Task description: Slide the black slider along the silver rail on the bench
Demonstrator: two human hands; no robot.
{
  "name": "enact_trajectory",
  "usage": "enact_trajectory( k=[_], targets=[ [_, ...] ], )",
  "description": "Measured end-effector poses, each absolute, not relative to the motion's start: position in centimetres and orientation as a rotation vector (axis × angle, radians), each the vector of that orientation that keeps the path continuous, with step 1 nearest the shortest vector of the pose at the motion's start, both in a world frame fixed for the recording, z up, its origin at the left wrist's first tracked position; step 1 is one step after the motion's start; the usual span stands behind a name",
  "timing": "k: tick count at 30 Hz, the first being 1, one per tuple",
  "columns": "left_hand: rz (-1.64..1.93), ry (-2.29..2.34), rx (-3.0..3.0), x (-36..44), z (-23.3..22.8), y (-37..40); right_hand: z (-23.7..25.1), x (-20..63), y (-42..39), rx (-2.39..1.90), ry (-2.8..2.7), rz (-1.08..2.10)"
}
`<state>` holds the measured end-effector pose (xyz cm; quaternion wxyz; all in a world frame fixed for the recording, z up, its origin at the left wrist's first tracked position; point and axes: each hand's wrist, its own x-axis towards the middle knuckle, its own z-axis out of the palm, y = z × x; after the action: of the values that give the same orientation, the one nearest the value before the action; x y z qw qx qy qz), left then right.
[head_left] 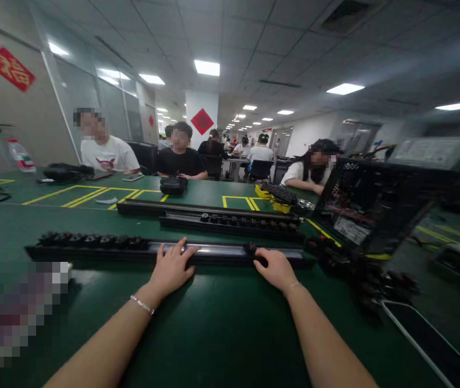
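The left hand [171, 269] is lying flat, fingers spread, on the long black rail [214, 252] on the green table [222, 323]. Just right of it, the right hand [275, 268] is curling loosely over the rail's near edge beside a small black knob [251, 249].

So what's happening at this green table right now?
A person has both hands on a long black power strip lying across the green table. The left hand rests flat on its bare metal middle, and the right hand touches a black socket part further along. Two more strips lie behind, an open computer case stands to the right, and other people sit across the table.
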<state>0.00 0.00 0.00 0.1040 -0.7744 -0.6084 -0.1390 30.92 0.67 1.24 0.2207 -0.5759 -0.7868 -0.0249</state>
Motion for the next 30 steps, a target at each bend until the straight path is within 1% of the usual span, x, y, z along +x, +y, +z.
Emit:
enact_trajectory(
  k=[30],
  targets=[
    [-0.433, -1.816, -2.312, -0.08, 0.28, 0.01, 1.39, 31.02, 0.71, -1.649, -2.158, -0.068]
  ],
)
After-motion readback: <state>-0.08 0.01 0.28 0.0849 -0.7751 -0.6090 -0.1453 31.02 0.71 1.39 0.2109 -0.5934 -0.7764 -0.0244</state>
